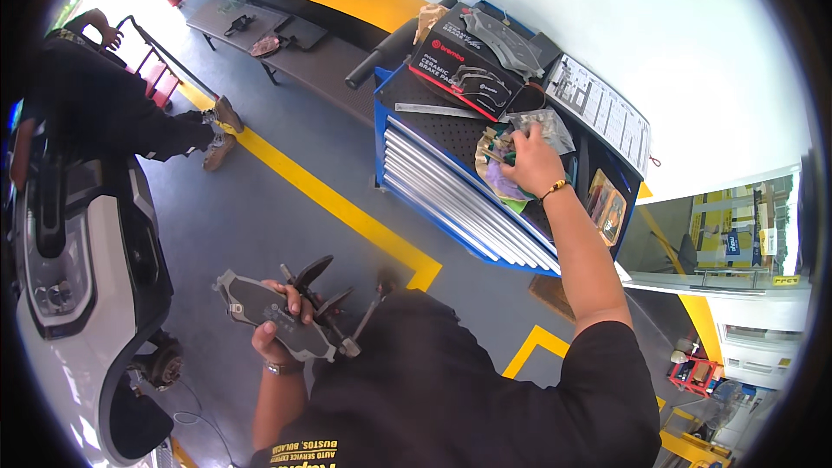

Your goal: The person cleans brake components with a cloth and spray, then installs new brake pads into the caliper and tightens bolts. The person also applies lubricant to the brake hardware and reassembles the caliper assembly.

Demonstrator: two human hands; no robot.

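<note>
My left hand (282,322) is wrapped round several grey and black brake pads (277,316), held low in front of me. A dark metal piece (368,312) sticks out beside them; I cannot make out its kind. My right hand (533,165) reaches out over the top of a blue tool cart (442,117). Its fingers are bent closed at a crumpled multicoloured rag (496,175); what they pinch is hidden. Just beyond them lies a clear plastic bag (550,128) of small parts.
A black and red brake pad box (464,69) with a loose pad on it stands on the cart. Beside it are printed sheets (598,108). A white car (95,295) with an exposed wheel hub (163,362) stands left. Another person (95,104) is behind it. A bench (286,43) lines the wall.
</note>
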